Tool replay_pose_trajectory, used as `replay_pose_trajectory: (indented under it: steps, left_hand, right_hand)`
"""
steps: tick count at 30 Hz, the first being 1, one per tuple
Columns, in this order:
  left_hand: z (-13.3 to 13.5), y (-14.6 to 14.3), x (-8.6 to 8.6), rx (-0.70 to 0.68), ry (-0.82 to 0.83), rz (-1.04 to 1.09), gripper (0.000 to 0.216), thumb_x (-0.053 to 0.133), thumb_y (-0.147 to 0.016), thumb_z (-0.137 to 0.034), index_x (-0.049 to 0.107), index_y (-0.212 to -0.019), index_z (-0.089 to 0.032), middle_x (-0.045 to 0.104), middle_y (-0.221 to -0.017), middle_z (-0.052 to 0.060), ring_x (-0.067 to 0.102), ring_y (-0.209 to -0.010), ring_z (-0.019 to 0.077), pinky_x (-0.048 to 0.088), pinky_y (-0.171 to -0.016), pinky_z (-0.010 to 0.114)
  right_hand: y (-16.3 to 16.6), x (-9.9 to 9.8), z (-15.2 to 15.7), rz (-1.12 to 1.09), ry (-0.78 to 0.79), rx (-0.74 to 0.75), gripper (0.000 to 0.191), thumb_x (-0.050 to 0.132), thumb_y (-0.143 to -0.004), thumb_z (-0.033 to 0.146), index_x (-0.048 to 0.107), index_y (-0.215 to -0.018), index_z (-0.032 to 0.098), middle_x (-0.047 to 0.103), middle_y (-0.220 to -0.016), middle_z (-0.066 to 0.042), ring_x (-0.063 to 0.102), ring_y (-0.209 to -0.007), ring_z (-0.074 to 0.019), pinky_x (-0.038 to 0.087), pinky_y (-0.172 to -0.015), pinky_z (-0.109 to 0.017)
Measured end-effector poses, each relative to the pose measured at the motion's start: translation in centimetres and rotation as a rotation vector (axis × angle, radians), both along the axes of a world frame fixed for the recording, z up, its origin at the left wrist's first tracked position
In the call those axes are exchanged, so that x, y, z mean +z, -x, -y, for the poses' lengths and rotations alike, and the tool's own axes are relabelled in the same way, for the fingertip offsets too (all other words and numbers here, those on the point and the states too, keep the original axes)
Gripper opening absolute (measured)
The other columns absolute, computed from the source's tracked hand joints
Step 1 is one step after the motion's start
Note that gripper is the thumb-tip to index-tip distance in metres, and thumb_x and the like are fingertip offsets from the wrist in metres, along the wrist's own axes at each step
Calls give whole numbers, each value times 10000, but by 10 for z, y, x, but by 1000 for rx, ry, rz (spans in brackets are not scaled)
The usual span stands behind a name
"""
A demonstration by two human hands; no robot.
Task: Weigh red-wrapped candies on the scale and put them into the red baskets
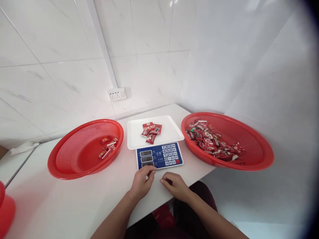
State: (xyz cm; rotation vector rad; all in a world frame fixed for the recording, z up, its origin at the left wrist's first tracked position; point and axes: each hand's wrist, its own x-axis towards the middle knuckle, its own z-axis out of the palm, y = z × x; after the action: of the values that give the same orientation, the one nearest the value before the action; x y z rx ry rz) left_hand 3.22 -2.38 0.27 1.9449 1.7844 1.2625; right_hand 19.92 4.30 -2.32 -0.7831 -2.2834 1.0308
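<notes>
At the lower-left edge of the frame I can see part of a red plastic container [7,209], with the white counter [59,202] running rightward from it. Left of centre stands a red mesh basket [84,157]; a few small wrapped sweets [109,146] lie together toward the right of its bottom. Above, on the marbled tile wall, is a white power socket [117,94] under a strip of white trunking [104,53].

The left hand [142,183] is below centre, its fingertips at the front edge of the digital scale [159,156]; its grip is curled, thumb near forefinger, and I cannot tell whether it is closed on anything. The scale has a blue panel with displays and number keys. Behind the panel, on its white tray [171,132], a little pile of red sweet packets [151,132] sits mid-frame, overlapping one another.

Just right is the right hand [176,186], over the counter's near edge, fingers bent inward; whether that grip is closed I cannot tell either.

Right of centre, a second red basket [266,161] holds a much larger heap of red-wrapped sweets [211,141], piled mostly toward its left side.
</notes>
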Motion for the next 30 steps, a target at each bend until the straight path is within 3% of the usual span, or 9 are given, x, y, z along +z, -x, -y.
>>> replay_pose_trajectory:
  steps: [5, 7, 10, 15, 18, 20, 24, 27, 30]
  left_hand:
    - [4, -5, 14, -104, 1, -93, 205, 449, -820, -162, 605, -938, -226, 671, -860, 36, 622, -794, 144, 504, -712, 265]
    - [5, 1, 21, -85, -31, -134, 216, 445, -825, -159, 602, -959, -223, 664, -896, 49, 615, -835, 149, 501, -738, 271]
    - [11, 26, 35, 111, -128, -240, 205, 445, -831, -156, 590, -966, -209, 649, -920, 59, 597, -880, 156, 490, -780, 283]
    - [32, 90, 66, 632, -155, -465, 292, 481, -828, -290, 553, -1085, -170, 566, -1128, 121, 485, -1099, 241, 386, -945, 405]
    - [45, 130, 86, 905, -11, -483, 492, 472, -816, -411, 462, -1215, -122, 466, -1255, 175, 374, -1210, 304, 290, -1006, 469]
    - [52, 154, 97, 1013, 183, -408, 615, 446, -803, -489, 390, -1273, -96, 420, -1295, 204, 325, -1240, 346, 281, -991, 512]
    - [63, 195, 112, 985, 529, -435, 762, 386, -780, -593, 278, -1331, -77, 306, -1374, 228, 245, -1278, 373, 277, -960, 549]
    - [76, 220, 114, 1005, 628, -548, 747, 384, -757, -613, 294, -1315, -126, 309, -1382, 195, 239, -1277, 382, 288, -916, 585]
    - [94, 238, 106, 1045, 620, -550, 685, 484, -698, -566, 371, -1258, -188, 464, -1284, 150, 368, -1203, 373, 384, -821, 554]
  right_hand:
    - [0, 0, 1, -8, -26, 21, 225, 451, -846, 298, 544, -668, 197, 564, -630, 7, 499, -588, -119, 393, -575, -234]
    - [-1, -1, 1, -8, -38, 21, 235, 447, -852, 304, 541, -664, 198, 561, -629, 6, 494, -585, -118, 390, -569, -235]
    - [-3, -1, 1, -8, -41, 21, 242, 444, -856, 305, 534, -658, 199, 554, -626, 5, 487, -575, -116, 382, -558, -233]
    - [-4, 0, 1, -15, -35, 34, 232, 446, -856, 295, 525, -660, 201, 556, -635, 7, 491, -581, -115, 376, -564, -230]
    - [-4, 1, 1, -15, -34, 39, 229, 448, -853, 292, 525, -658, 200, 557, -636, 6, 495, -584, -117, 376, -565, -232]
    - [-4, 1, 1, -19, -28, 43, 226, 446, -854, 293, 530, -666, 201, 562, -643, 3, 501, -592, -119, 380, -569, -234]
    - [-4, 2, 1, -13, -24, 47, 232, 437, -859, 292, 539, -671, 202, 571, -651, -3, 508, -600, -125, 388, -572, -241]
    - [-4, 2, 1, -13, -22, 45, 224, 440, -855, 285, 542, -674, 201, 581, -660, -7, 517, -608, -128, 394, -577, -244]
    - [-4, 1, 1, -18, -30, 46, 223, 439, -853, 284, 548, -677, 200, 588, -666, -10, 523, -614, -129, 397, -579, -244]
